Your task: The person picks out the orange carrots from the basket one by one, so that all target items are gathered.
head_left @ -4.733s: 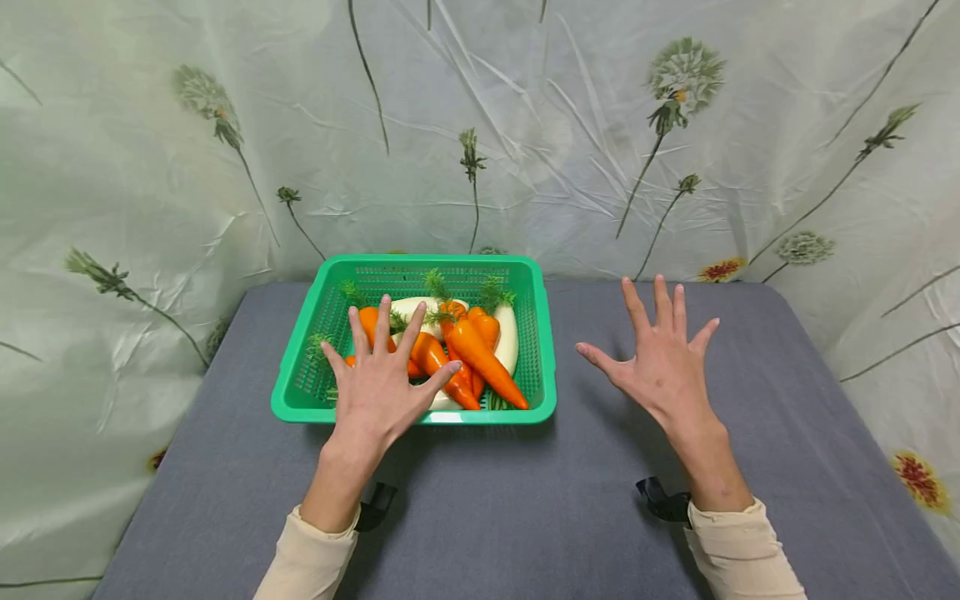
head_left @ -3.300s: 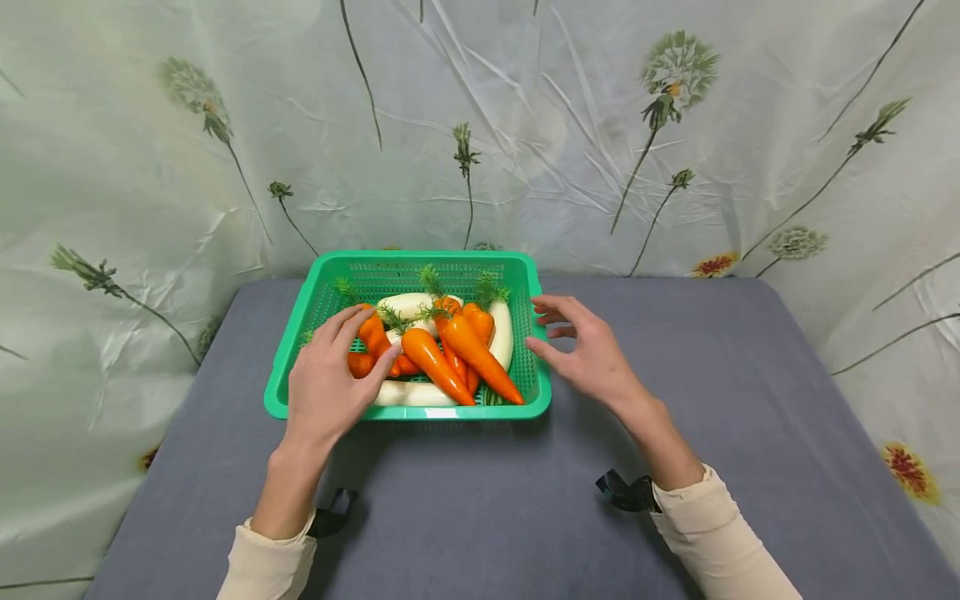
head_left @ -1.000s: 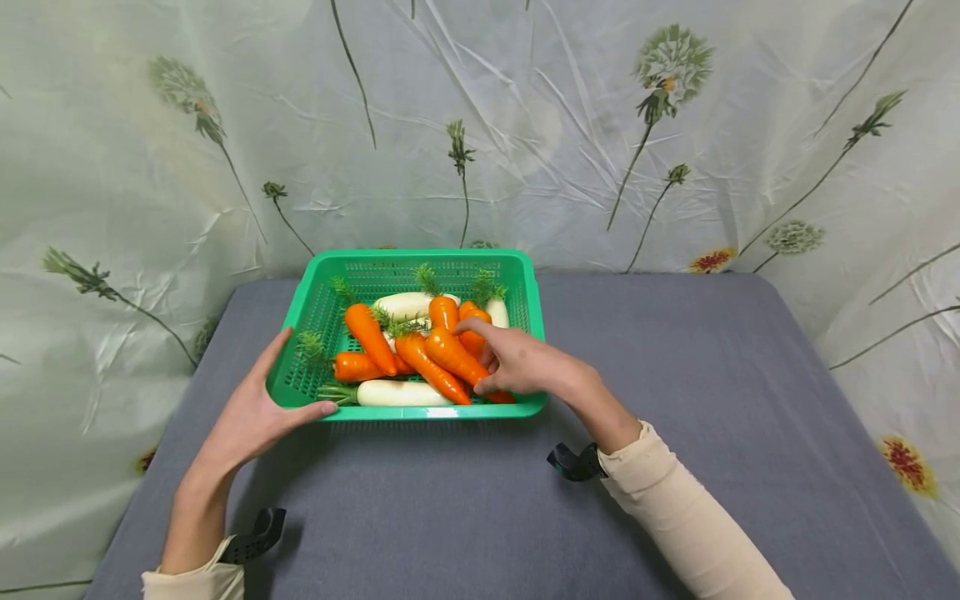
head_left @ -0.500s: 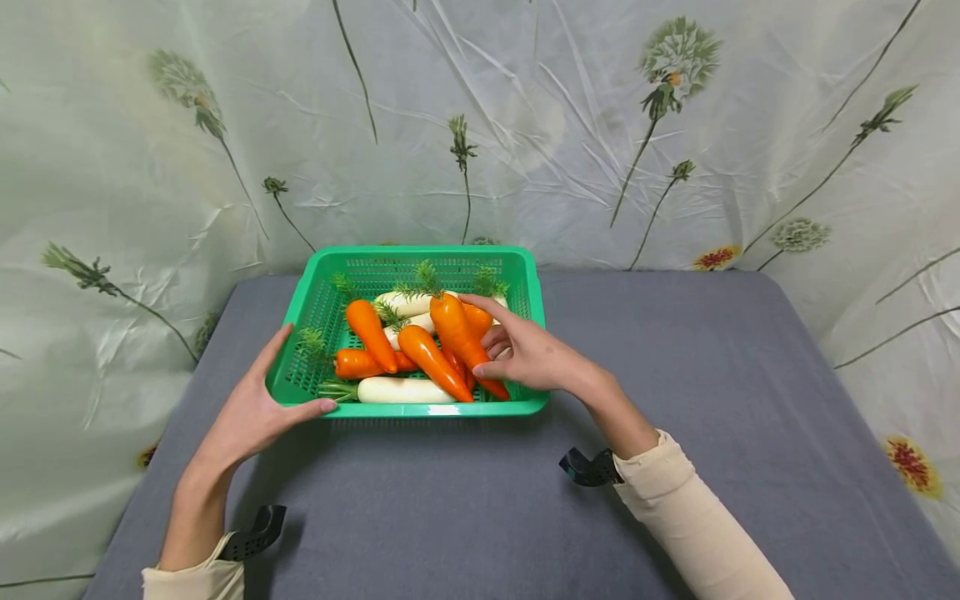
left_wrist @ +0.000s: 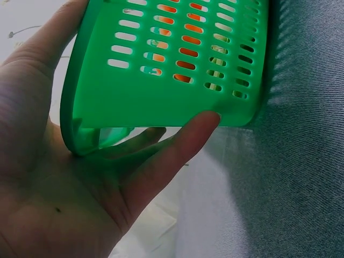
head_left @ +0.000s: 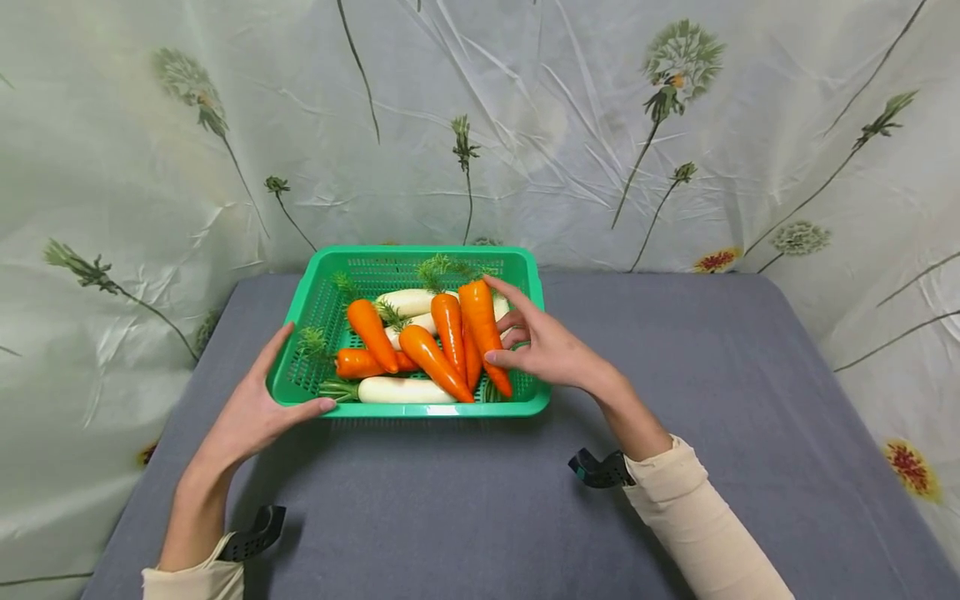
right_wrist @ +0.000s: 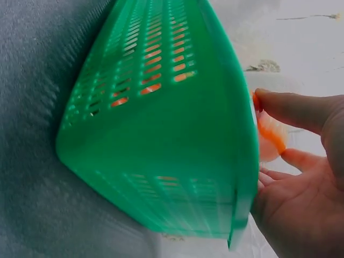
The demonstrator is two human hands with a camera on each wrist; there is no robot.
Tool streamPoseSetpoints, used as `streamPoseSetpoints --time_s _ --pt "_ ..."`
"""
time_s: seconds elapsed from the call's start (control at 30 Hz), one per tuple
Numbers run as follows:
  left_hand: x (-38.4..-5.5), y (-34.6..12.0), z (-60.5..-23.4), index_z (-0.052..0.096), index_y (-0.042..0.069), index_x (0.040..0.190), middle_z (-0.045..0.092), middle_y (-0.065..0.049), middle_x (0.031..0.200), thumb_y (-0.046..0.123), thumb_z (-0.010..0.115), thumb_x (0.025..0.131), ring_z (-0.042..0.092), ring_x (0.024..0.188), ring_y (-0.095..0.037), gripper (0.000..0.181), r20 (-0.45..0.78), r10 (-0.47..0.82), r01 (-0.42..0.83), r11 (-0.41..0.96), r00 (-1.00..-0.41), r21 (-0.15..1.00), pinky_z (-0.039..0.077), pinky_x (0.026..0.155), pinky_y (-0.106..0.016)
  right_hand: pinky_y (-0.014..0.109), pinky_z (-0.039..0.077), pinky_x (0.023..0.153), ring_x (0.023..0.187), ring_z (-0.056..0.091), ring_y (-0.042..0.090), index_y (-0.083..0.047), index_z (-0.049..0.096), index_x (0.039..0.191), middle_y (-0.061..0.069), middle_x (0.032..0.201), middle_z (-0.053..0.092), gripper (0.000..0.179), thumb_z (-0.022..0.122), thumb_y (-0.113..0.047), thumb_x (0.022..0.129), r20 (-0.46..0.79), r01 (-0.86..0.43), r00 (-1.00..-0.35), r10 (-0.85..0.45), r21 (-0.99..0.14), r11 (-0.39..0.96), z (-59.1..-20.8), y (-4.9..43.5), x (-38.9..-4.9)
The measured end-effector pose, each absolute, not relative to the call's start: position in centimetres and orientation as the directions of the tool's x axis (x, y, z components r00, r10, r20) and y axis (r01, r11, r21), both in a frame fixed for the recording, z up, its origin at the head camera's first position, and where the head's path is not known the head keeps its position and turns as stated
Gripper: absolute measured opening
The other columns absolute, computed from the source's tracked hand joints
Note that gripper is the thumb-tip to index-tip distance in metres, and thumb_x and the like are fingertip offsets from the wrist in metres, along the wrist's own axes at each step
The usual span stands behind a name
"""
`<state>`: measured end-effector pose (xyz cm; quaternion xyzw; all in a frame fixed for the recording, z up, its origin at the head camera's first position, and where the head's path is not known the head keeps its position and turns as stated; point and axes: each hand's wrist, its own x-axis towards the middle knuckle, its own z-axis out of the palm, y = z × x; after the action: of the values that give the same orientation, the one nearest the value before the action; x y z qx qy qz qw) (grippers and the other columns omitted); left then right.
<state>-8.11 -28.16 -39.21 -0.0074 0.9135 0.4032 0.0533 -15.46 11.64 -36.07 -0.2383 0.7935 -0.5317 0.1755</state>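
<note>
A green plastic basket [head_left: 427,411] holds several orange carrots and white radishes. Over its right part my right hand [head_left: 558,354] pinches a carrot [head_left: 482,321] between thumb and fingers, its leafy top pointing to the back. In the right wrist view that carrot [right_wrist: 273,134] shows just past the basket's rim. My left hand [head_left: 243,421] grips the basket's near left corner, thumb along the front rim. In the left wrist view, fingers [left_wrist: 177,153] lie against the basket's outer wall [left_wrist: 145,105]. Beside the held carrot lies another carrot [head_left: 448,325]; a white radish [head_left: 405,390] lies along the front.
The basket stands at the back of a table with a grey cloth [head_left: 465,508]. A pale curtain [head_left: 555,133] with printed dandelions hangs close behind. Black camera mounts [head_left: 255,535] sit on both wrists.
The left hand has moved to the basket's corner and stays there. My right hand has reached in, taken a carrot from the pile, and turned and shifted it to the right.
</note>
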Motion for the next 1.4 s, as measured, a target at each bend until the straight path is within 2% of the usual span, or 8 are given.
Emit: streamPoseSetpoints --time_s 0.17,0.27,0.4,0.47,0.53,0.87,1.03,1.4 --pt "-8.0 -28.3 -39.2 -0.001 0.033 0.169 0.029 -0.032 0.164 0.037 0.089 0.083 0.050 0.123 -0.040 0.124 -0.117 0.029 -0.067 0.678 -0.993 0.732 0.041 0.092 -0.033 0.030 0.057 0.081 0.097 0.071 0.025 -0.030 0.016 0.168 0.021 0.127 0.060 0.098 0.076 -0.006 0.094 -0.016 -0.179 -0.842 -0.540 -0.935 0.307 -35.7 12.4 -15.8" --pt "-8.0 -28.4 -39.2 0.000 0.033 0.169 0.032 -0.031 0.162 0.038 0.089 0.083 0.054 0.115 -0.035 0.124 -0.115 0.028 -0.065 0.683 -0.993 0.727 0.042 0.085 -0.023 0.029 0.057 0.078 0.098 0.071 0.026 -0.029 0.017 0.168 0.022 0.127 0.059 0.098 0.076 -0.006 0.094 0.006 -0.185 -0.850 -0.526 -0.939 0.288 -35.6 13.0 -16.0" --pt "-8.0 -28.4 -39.2 0.000 0.035 0.169 0.045 -0.033 0.147 0.034 0.088 0.084 0.067 0.092 -0.023 0.122 -0.126 0.032 -0.075 0.652 -0.991 0.755 0.050 0.075 -0.023 0.029 0.058 0.078 0.097 0.070 0.028 -0.029 0.017 0.168 0.023 0.128 0.059 0.098 0.076 -0.005 0.093 0.033 -0.196 -0.861 -0.508 -0.942 0.271 -35.4 13.7 -16.2" --pt "-8.0 -28.3 -39.2 0.000 0.036 0.169 0.051 -0.034 0.138 0.032 0.088 0.085 0.070 0.078 -0.018 0.121 -0.135 0.035 -0.084 0.624 -0.990 0.777 0.055 0.070 -0.026 0.029 0.058 0.079 0.096 0.070 0.027 -0.029 0.017 0.168 0.023 0.129 0.059 0.098 0.076 -0.005 0.093 0.041 -0.201 -0.868 -0.496 -0.941 0.274 -35.3 14.1 -16.2" --pt "-7.9 -28.3 -39.2 0.000 0.038 0.168 0.055 -0.034 0.131 0.030 0.087 0.086 0.071 0.071 -0.016 0.121 -0.144 0.037 -0.094 0.599 -0.989 0.795 0.057 0.068 -0.028 0.029 0.059 0.079 0.095 0.070 0.025 -0.028 0.018 0.168 0.023 0.129 0.059 0.098 0.076 -0.005 0.093 0.046 -0.201 -0.875 -0.482 -0.940 0.275 -35.2 14.5 -16.3" --pt "-8.0 -28.3 -39.4 0.000 0.037 0.168 0.055 -0.035 0.128 0.026 0.086 0.087 0.072 0.071 -0.016 0.119 -0.148 0.043 -0.099 0.560 -0.988 0.822 0.059 0.068 -0.030 0.032 0.059 0.074 0.086 0.072 0.015 -0.030 0.018 0.168 0.022 0.121 0.060 0.098 0.076 -0.003 0.092 0.070 -0.199 -0.894 -0.442 -0.947 0.251 -35.5 16.2 -16.7" --pt "-8.1 -28.3 -39.7 0.000 0.036 0.168 0.052 -0.034 0.136 0.025 0.086 0.087 0.070 0.076 -0.011 0.119 -0.141 0.050 -0.090 0.557 -0.989 0.826 0.058 0.069 -0.028 0.031 0.060 0.075 0.083 0.072 0.013 -0.027 0.018 0.168 0.021 0.119 0.059 0.097 0.074 -0.001 0.093 0.070 -0.183 -0.902 -0.426 -0.956 0.230 -35.8 17.1 -16.9" --pt "-8.1 -28.4 -39.7 -0.002 0.035 0.169 0.051 -0.034 0.139 0.027 0.084 0.089 0.070 0.077 -0.012 0.118 -0.149 0.051 -0.096 0.560 -0.987 0.823 0.057 0.070 -0.027 0.026 0.056 0.080 0.088 0.071 0.012 -0.025 0.016 0.168 0.018 0.113 0.064 0.095 0.072 -0.002 0.095 0.063 -0.173 -0.922 -0.382 -0.950 0.261 -37.0 19.2 -17.4"
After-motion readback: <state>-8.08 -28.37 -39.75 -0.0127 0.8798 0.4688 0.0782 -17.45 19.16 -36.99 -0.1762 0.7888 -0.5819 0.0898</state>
